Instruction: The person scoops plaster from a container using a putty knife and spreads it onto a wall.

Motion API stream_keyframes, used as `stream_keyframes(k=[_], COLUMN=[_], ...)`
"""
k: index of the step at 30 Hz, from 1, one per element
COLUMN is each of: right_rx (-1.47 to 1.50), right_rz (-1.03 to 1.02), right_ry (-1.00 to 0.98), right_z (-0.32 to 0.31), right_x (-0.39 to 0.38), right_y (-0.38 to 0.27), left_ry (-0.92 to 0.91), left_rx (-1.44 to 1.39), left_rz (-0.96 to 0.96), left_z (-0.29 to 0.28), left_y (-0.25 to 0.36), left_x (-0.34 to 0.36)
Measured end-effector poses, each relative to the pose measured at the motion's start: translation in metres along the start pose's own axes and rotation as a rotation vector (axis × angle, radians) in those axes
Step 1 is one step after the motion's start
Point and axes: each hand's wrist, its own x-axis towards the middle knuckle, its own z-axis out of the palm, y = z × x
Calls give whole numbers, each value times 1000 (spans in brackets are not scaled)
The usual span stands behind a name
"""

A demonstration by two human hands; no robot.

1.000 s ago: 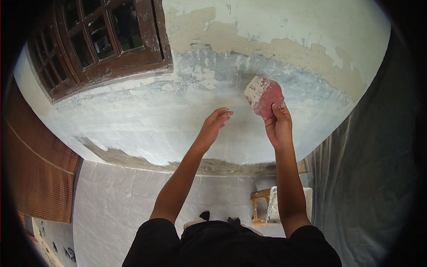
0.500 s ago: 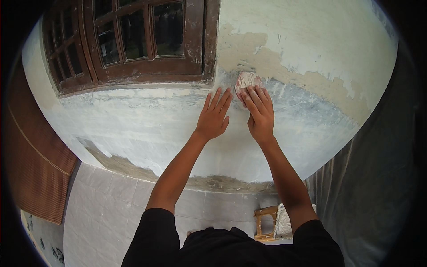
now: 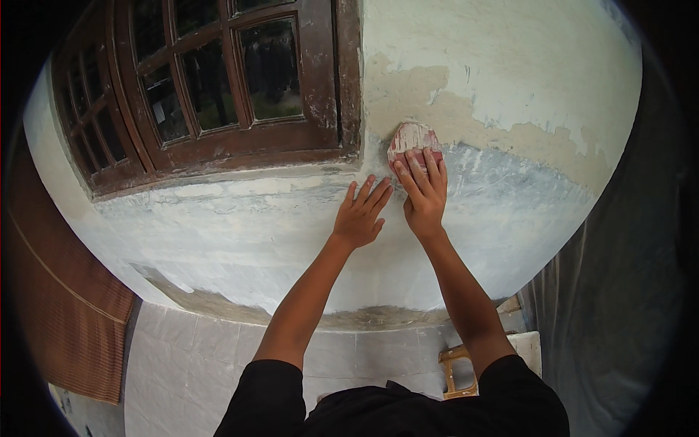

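My right hand (image 3: 424,197) presses a red flat pad (image 3: 411,137), crusted with pale material, against the wall (image 3: 502,218), just right of the brown window frame's lower corner. Its fingers lie over the pad's lower part. My left hand (image 3: 358,217) is open, fingers spread flat on or very near the wall below that corner, a little lower and left of the pad. The wall has patchy white, grey and beige coating around both hands.
A brown wooden window with small panes (image 3: 200,80) fills the upper left. A brown woven blind (image 3: 69,313) hangs left, and dark plastic sheeting (image 3: 597,328) right. Below are a grey tiled floor (image 3: 182,364) and a yellowish stool (image 3: 455,353) with a white tray (image 3: 528,342), partly behind my right arm.
My right hand went from holding the pad up to pressing it on the wall. My left fingers straightened and spread toward the wall. The view shifted, bringing more window in.
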Motion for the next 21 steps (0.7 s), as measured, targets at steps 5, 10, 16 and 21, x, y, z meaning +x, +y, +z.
stream_keyframes(k=[5,10,16,21], right_rx=[-40,-46,-24,-5], right_rz=[14,11,32,32], right_ry=[13,-4,47,-10], right_z=[12,12,8,19], right_x=[-5,-24,-13,-20], right_y=[1,-2,1,17], left_ry=[-73,-60,-25,-36], left_rx=[-7,-18,-16,-26], left_rz=[-21,-25,-16,-23], left_z=[-2,0,0,4], left_y=[2,0,-1,1], left_x=[1,-1,-1,0])
